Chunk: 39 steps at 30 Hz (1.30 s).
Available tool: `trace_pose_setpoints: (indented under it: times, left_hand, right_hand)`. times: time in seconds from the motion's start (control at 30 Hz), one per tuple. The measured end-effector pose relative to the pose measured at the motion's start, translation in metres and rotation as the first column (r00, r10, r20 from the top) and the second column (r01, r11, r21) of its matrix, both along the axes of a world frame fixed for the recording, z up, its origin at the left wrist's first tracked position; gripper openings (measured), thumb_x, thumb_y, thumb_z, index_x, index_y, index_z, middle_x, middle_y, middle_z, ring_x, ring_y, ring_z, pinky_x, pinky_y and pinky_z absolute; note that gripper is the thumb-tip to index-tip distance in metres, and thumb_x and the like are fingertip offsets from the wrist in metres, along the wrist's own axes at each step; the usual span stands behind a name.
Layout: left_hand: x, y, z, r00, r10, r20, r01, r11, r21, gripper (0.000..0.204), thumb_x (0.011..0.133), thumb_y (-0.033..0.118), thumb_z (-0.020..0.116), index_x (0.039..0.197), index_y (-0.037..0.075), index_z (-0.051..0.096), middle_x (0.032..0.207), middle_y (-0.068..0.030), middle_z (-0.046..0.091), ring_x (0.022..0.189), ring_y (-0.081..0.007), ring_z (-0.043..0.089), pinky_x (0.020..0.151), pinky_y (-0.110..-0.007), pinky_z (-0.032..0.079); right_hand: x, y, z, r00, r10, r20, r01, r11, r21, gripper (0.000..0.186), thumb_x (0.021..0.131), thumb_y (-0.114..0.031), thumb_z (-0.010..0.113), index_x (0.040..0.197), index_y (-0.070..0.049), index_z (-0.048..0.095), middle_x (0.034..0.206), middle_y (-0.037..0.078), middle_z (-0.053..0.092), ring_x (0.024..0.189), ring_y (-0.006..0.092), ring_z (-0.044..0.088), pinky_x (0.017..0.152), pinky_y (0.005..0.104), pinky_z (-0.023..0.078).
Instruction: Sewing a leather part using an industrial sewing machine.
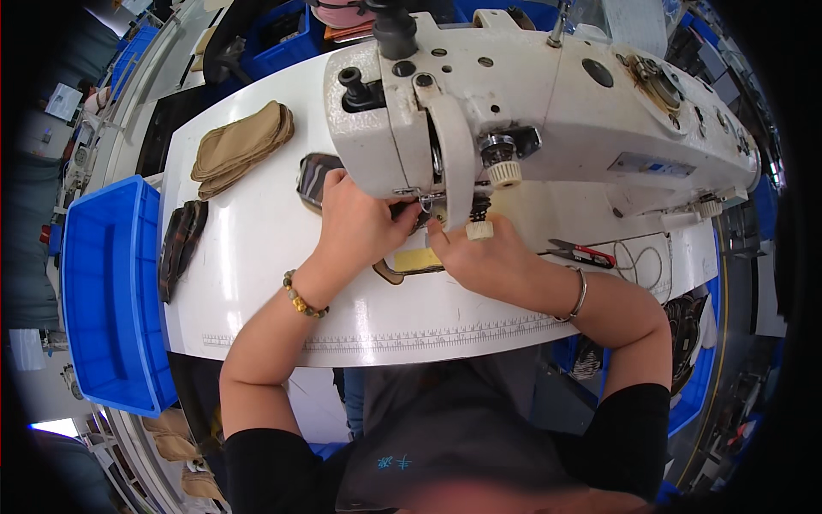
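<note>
My left hand (358, 221) is closed beside the needle of a white sewing machine (531, 94), thumb and fingers pinching a dark fabric piece. Part of a dark piece with a tan edge (315, 178) shows beyond that hand, partly covered by it. Close to the presser foot on the other side, my right hand (486, 257) has its fingers bent against the work, and the machine head partly hides them. Between my wrists a tan rounded edge (388, 272) sticks out near a yellow patch (416, 259). Whether these parts belong to one piece I cannot tell.
Stacked tan fabric pieces (242, 147) lie at the far left of the white table (248, 257), with dark plaid pieces (181, 244) nearer. A blue bin (111, 300) stands left of it. Red-handled thread snips (584, 254) and loose cord (642, 264) lie right. A printed ruler (377, 337) runs along the front edge.
</note>
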State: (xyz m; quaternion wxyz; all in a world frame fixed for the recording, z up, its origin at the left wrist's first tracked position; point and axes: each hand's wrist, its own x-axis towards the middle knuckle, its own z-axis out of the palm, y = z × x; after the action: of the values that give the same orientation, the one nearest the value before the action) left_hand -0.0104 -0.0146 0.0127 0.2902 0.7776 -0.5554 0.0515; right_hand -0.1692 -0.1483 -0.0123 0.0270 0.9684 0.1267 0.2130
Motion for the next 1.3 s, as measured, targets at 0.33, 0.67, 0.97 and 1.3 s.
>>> trace_pose_setpoints:
  times: [0.33, 0.67, 0.97, 1.3]
  left_hand:
    - [0.010, -0.001, 0.007, 0.993, -0.013, -0.117, 0.016, 1.000, 0.023, 0.028, 0.069, 0.020, 0.082, 0.096, 0.013, 0.076, 0.083, -0.0098, 0.073, 0.074, -0.0314, 0.069, 0.066, -0.040, 0.055]
    - [0.004, -0.003, 0.009, 0.991, 0.014, -0.135, -0.011, 1.000, 0.022, 0.028, 0.070, 0.018, 0.081, 0.097, 0.014, 0.076, 0.086, -0.0100, 0.073, 0.077, -0.0311, 0.069, 0.068, -0.040, 0.055]
    - [0.003, -0.003, 0.006, 0.989, 0.051, -0.136, -0.046, 0.998, 0.038, 0.026, 0.073, 0.017, 0.075, 0.099, 0.014, 0.075, 0.085, -0.0111, 0.072, 0.077, -0.0329, 0.069, 0.066, -0.041, 0.055]
    - [0.002, 0.004, 0.017, 0.992, 0.068, -0.105, -0.058, 0.994, 0.094, 0.024, 0.075, 0.019, 0.076, 0.097, 0.009, 0.075, 0.083, -0.0122, 0.072, 0.078, -0.0321, 0.069, 0.065, -0.040, 0.054]
  right_hand:
    - [-0.001, 0.008, -0.003, 0.994, -0.008, -0.113, 0.024, 0.991, 0.135, 0.042, 0.081, -0.008, 0.061, 0.121, 0.004, 0.062, 0.056, 0.005, 0.059, 0.049, 0.0238, 0.061, 0.046, 0.0359, 0.044]
    - [0.004, 0.008, 0.009, 0.921, -0.016, -0.389, 0.106, 0.972, 0.210, 0.040, 0.086, -0.007, 0.056, 0.124, 0.005, 0.059, 0.066, 0.012, 0.065, 0.061, 0.0297, 0.067, 0.052, 0.0426, 0.050]
    - [0.003, 0.004, 0.000, 0.980, -0.042, -0.192, 0.076, 0.982, 0.174, 0.031, 0.086, -0.006, 0.056, 0.115, 0.004, 0.062, 0.074, 0.016, 0.067, 0.066, 0.0333, 0.068, 0.058, 0.0435, 0.054]
    - [0.004, 0.004, -0.004, 0.995, -0.048, -0.089, 0.051, 0.998, 0.030, 0.026, 0.081, -0.004, 0.060, 0.105, 0.004, 0.064, 0.076, 0.016, 0.067, 0.069, 0.0328, 0.069, 0.060, 0.0433, 0.055]
